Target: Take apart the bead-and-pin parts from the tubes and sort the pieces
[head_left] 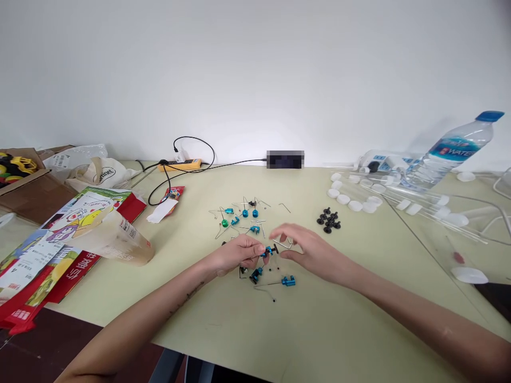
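Note:
My left hand (238, 251) pinches a small blue metal fitting (269, 251) between thumb and fingers. A black thumbscrew (275, 249) sticks out of the fitting's right side. Just right of it, my right hand (305, 251) hovers with thumb and fingers apart, holding nothing that I can see. Below the hands lie another blue fitting (288, 281) with a thin wire and a blue piece with black parts (256, 275). Beyond them are several blue fittings, a green one (224, 223), bent wires and an L-shaped hex key (285, 207). Black thumbscrews (328, 219) form a cluster to the right.
At left stand a drink cup (133, 242), colourful packaging (74, 260) and a cardboard box (35, 194). An orange power strip (181, 165) with a cable and a phone-like device (285, 159) line the wall. At right are a water bottle (451, 151) and clear tubes with white caps (355, 206).

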Demonstrator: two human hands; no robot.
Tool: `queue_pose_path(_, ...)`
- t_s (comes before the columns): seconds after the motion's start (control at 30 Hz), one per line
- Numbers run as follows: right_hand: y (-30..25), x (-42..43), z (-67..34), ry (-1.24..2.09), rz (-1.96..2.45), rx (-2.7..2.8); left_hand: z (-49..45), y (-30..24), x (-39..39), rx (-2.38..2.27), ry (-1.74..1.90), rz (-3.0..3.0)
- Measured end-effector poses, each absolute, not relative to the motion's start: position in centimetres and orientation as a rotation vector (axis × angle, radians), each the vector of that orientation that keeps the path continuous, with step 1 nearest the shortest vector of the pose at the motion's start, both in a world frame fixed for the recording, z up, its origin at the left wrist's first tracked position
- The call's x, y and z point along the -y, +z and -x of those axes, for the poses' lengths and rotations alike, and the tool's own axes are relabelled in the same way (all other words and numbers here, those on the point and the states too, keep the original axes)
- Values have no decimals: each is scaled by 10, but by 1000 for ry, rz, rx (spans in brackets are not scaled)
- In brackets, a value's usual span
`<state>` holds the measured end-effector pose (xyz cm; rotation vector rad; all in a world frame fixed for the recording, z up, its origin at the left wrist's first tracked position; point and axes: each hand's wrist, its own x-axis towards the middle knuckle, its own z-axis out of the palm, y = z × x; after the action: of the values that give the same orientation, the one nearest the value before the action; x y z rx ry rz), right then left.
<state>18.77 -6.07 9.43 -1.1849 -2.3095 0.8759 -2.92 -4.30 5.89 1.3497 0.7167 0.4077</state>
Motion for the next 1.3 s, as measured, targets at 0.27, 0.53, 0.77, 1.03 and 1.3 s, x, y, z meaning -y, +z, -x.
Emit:
queue_pose_path(0.27, 95, 63, -185, 1158, 1199, 2218, 32, 65, 43, -692, 434, -1345)
queue_pose_path(0.53, 89, 64, -187, 1191, 1220, 2125, 33, 67, 40, -721, 399, -1316)
queue_pose_path(0.77, 85, 65, -184, 1188, 1271, 2109, 34, 62, 40, -728, 404, -1341)
queue_pose_path(1.03, 92, 72, -183, 1162, 1195, 2227, 37, 62, 41, -705, 373, -1379)
queue_pose_path(1.3, 88, 67, -184, 1204, 1261, 2134, 37, 64, 41, -727, 383, -1406)
